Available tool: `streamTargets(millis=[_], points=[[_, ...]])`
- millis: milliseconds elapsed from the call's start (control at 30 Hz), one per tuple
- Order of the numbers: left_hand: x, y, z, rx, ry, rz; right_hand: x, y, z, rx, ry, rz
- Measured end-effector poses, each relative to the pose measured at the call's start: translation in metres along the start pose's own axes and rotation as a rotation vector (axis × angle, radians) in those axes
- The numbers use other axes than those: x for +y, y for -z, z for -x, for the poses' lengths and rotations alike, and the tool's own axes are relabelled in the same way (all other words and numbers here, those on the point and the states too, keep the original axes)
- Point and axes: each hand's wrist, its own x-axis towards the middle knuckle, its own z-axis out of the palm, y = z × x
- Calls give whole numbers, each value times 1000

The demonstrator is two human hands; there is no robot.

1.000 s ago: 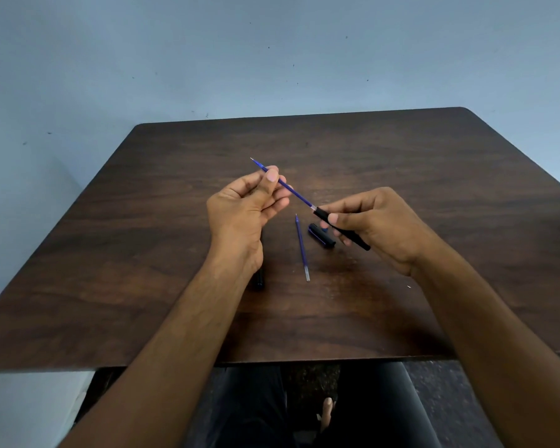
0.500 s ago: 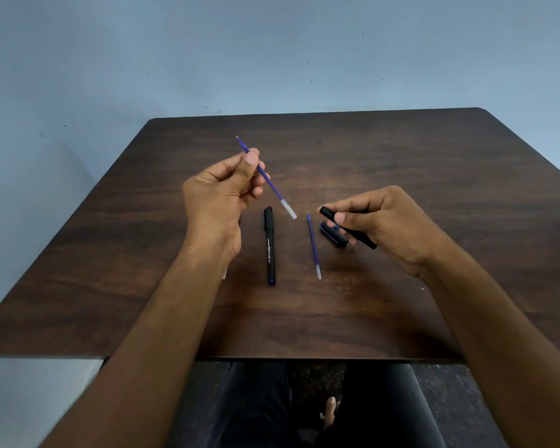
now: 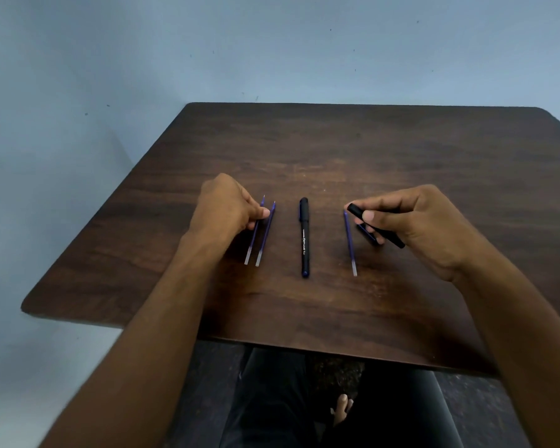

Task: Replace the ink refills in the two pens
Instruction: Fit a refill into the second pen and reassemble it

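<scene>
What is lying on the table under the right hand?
Under the right hand, which holds a black pen barrel, a small dark cap-like piece lies on the table. Its far end is covered by the fingers and barrel.

single head-worn wide-angle view, facing forward and down, close above surface [image 3: 401, 150]; wall behind.

Plain room, exact kind unclear: dark wood desk [image 3: 401, 150] against bare, scuffed blue-grey wall [image 3: 272, 43]; dark speckled floor [image 3: 333, 370] beneath; pens [image 3: 304, 237] suggest writing spot.
</scene>
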Motion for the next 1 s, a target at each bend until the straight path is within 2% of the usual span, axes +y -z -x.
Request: streamTargets(millis=[133, 533, 767, 1000], points=[[2, -4, -6, 21, 31, -49, 0, 1, 2, 3, 3, -7], [10, -6, -3, -93, 95, -104, 3, 1, 1, 10, -11, -21], [5, -7, 1, 32, 26, -48, 9, 11, -1, 24, -23, -49], [5, -5, 10, 66, -10, -36, 5, 12, 1, 61, -48, -197]])
